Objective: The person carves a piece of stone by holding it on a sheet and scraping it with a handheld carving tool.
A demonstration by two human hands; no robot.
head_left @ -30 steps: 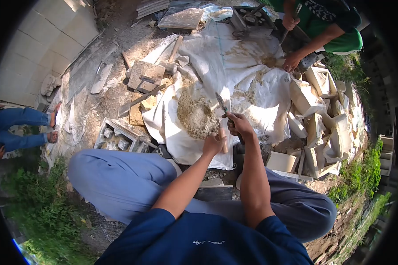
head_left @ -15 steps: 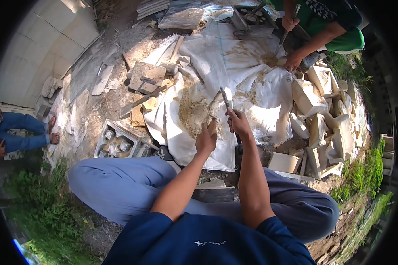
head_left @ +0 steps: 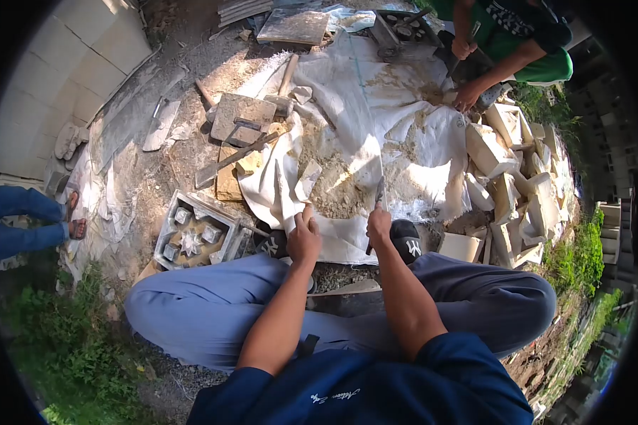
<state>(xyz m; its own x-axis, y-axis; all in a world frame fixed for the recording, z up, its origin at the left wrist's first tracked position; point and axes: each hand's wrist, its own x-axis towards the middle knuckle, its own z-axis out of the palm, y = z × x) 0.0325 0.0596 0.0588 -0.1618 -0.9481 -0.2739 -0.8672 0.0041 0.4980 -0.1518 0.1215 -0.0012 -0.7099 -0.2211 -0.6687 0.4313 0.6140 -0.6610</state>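
Note:
My left hand (head_left: 304,239) is closed round the lower end of a trowel, whose pale flat blade (head_left: 308,180) points up and away from me. To its right, my right hand (head_left: 379,224) grips a thin pointed tool (head_left: 381,190), held nearly upright. Both tools are over a white sack sheet (head_left: 337,92). A heap of crumbly sand-coloured material (head_left: 340,195) lies on that sheet between and beyond the hands. Left of my left hand stands an open mould frame (head_left: 164,230) with small blocks and a star-shaped piece (head_left: 191,242) inside.
A hammer (head_left: 282,105), stone slab (head_left: 241,117) and long flat bar (head_left: 244,156) lie at the back left. Pale cast pieces (head_left: 490,157) are piled at the right. A co-worker's hand (head_left: 468,95) reaches to the sheet; another person's legs (head_left: 25,221) show left.
My hands have moved apart and nearer my body. The trowel has gone left, away from the thin tool. The view has shifted, showing more of the mould frame and both my shoes.

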